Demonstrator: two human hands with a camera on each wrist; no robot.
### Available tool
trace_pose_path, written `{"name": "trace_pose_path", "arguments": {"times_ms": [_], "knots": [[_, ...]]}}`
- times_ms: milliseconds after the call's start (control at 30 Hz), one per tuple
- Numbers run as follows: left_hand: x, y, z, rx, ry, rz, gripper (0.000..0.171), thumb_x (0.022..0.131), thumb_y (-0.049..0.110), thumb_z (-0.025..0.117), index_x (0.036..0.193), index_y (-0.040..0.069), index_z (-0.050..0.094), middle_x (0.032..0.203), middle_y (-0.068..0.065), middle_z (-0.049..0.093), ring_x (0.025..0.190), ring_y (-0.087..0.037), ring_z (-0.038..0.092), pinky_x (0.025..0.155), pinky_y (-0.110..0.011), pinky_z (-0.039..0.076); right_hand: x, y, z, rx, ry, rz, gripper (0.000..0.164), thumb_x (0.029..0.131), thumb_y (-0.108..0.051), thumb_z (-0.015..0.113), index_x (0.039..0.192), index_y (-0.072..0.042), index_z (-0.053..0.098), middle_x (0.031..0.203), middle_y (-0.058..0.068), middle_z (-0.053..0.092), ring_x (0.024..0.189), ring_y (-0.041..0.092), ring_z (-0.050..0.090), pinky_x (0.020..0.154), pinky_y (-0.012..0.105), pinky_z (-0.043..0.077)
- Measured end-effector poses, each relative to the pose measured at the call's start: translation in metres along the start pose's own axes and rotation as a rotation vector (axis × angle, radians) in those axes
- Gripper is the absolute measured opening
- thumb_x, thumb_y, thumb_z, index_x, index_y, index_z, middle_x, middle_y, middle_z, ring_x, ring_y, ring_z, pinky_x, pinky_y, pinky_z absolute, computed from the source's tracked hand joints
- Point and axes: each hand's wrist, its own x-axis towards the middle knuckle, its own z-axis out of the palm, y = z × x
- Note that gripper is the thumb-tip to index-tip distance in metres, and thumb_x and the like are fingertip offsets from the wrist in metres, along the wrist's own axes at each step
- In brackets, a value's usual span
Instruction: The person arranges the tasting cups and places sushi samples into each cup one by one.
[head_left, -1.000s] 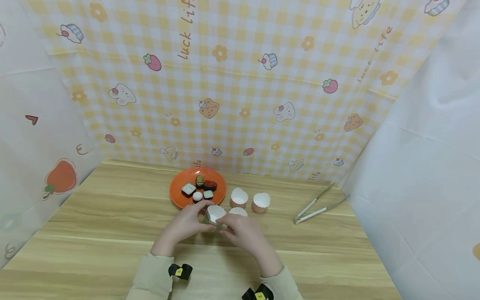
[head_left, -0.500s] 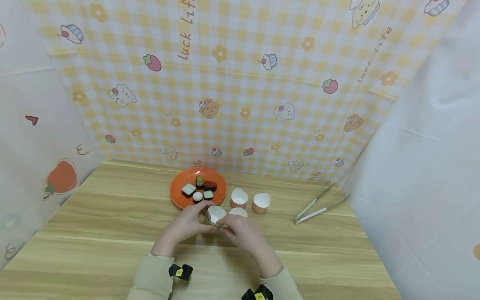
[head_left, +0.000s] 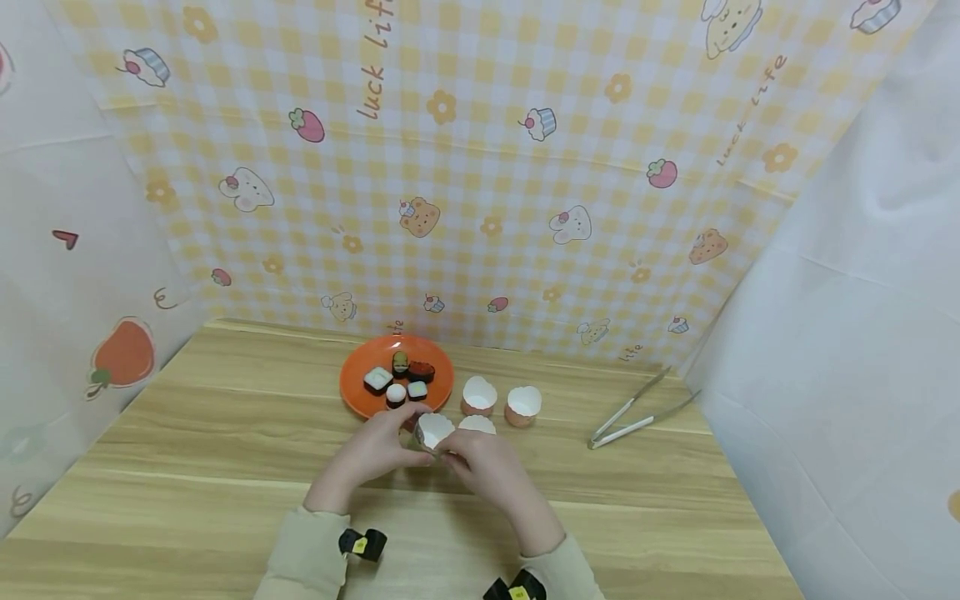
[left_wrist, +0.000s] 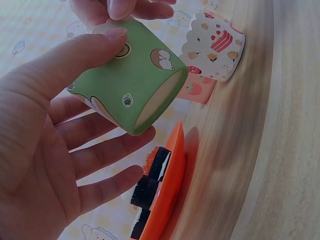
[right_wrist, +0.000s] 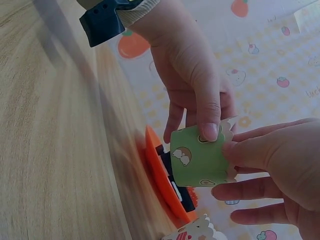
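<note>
Green paper cup (head_left: 436,431), lower centre of the head view, looks light but dentable, so left hand (head_left: 375,447) and right hand (head_left: 486,467) pinching near its rim (right_wrist: 231,175) works imo.

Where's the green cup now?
In the head view, the green cup is slightly left of centre, held by the left hand and right hand, near the orange plate.

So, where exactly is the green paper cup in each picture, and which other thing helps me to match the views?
Head: the green paper cup is below centre, slightly left.
Left wrist: the green paper cup is in the upper part, left of centre.
Right wrist: the green paper cup is right of centre, slightly below mid-height.
Shared landmark: the orange plate, visible in all three views.
</note>
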Motion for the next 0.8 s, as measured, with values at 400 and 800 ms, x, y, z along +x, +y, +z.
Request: {"name": "trace_pose_path", "arguments": {"times_ms": [400, 800], "knots": [[0.0000, -0.0008, 0.0012, -0.005, -0.003, 0.018, 0.064, 0.064, 0.042, 0.078, 0.119, 0.019, 0.053, 0.094, 0.011, 0.060, 0.086, -0.009, 0.053, 0.076, -0.036, 0.043, -0.0003, -0.0007, -0.0001, -0.033, 0.004, 0.001, 0.006, 0.082, -0.024, 0.067, 0.088, -0.024, 0.069, 0.081, -0.015, 0.062, 0.072, -0.003, 0.052, 0.060, 0.017, 0.045], [0.0002, -0.0013, 0.0013, 0.007, -0.005, 0.017, 0.061, 0.065, 0.038, 0.079, 0.117, 0.022, 0.053, 0.093, 0.013, 0.059, 0.086, -0.007, 0.053, 0.079, -0.036, 0.042, -0.0008, -0.0003, -0.0001, -0.026, 0.012, -0.003, 0.005, 0.081, -0.021, 0.067, 0.086, -0.022, 0.069, 0.080, -0.015, 0.062, 0.073, -0.002, 0.054, 0.063, 0.017, 0.046]]}}
